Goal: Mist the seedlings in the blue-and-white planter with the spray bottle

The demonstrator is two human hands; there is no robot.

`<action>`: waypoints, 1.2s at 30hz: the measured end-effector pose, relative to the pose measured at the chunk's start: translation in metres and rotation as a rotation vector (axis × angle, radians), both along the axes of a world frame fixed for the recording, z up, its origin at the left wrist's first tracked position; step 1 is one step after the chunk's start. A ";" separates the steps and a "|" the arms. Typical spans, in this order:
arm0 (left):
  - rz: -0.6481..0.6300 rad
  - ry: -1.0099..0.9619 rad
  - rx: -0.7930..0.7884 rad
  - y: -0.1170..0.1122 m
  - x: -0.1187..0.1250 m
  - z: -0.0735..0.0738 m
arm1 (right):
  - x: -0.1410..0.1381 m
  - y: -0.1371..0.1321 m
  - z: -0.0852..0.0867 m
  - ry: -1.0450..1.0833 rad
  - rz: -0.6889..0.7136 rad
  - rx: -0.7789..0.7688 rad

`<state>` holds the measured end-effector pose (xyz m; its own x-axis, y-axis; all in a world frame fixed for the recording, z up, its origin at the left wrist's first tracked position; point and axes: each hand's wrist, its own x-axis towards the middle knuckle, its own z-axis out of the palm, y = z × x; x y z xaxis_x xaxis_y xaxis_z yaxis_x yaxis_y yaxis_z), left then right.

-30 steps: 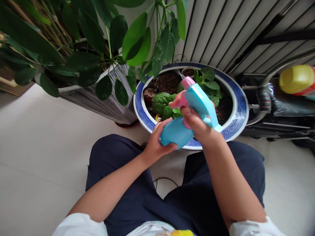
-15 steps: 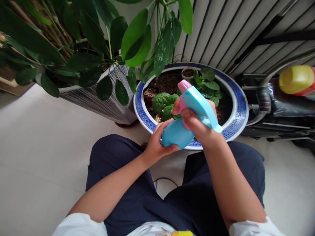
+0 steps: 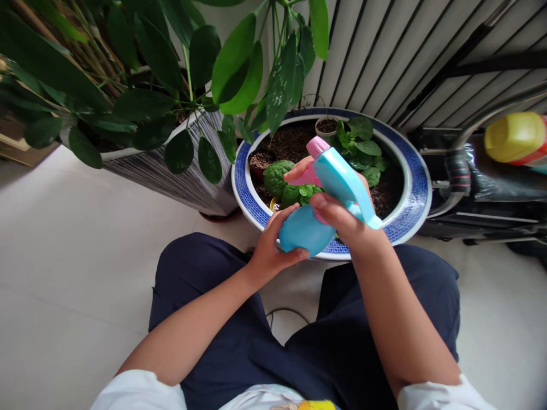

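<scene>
A light-blue spray bottle (image 3: pixel 308 229) with a pink nozzle and pink trigger is tilted over the near rim of a round blue-and-white pot (image 3: pixel 411 213). My right hand (image 3: pixel 342 213) is wrapped round its neck, with a finger on the trigger. Cupped against the bottle's rounded body is my left hand (image 3: pixel 277 242), thumb on the near side. The nozzle points up and left, toward broad hanging leaves (image 3: pixel 284 85) that carry water drops. Low green plants (image 3: pixel 277 176) grow in the pot's dark soil, partly hidden by the bottle and my right hand.
A tall grey striped planter (image 3: pixel 171 171) stands left of the pot, its large leaves reaching overhead. Slatted panels (image 3: pixel 363 51) rise behind. At right are a metal-framed cart (image 3: pixel 459 171) and a yellow container (image 3: pixel 510 136).
My right index finger and the pink trigger have moved outward, away from the bottle's neck. The bottle has shifted slightly left; my left hand keeps its hold.
</scene>
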<state>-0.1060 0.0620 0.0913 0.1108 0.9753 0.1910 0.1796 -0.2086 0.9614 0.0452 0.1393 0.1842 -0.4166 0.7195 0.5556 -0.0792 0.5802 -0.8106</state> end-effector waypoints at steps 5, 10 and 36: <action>-0.015 -0.012 0.006 0.000 0.000 0.000 | -0.001 0.000 -0.001 0.045 -0.015 -0.028; -0.021 -0.024 0.007 0.000 0.000 0.002 | -0.001 -0.001 0.000 0.016 -0.069 -0.015; -0.013 -0.042 0.008 0.001 0.002 0.001 | 0.000 0.000 -0.004 0.003 -0.112 -0.020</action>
<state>-0.1040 0.0627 0.0925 0.1153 0.9723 0.2034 0.1366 -0.2183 0.9663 0.0450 0.1393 0.1800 -0.3318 0.7720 0.5421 -0.0173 0.5696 -0.8217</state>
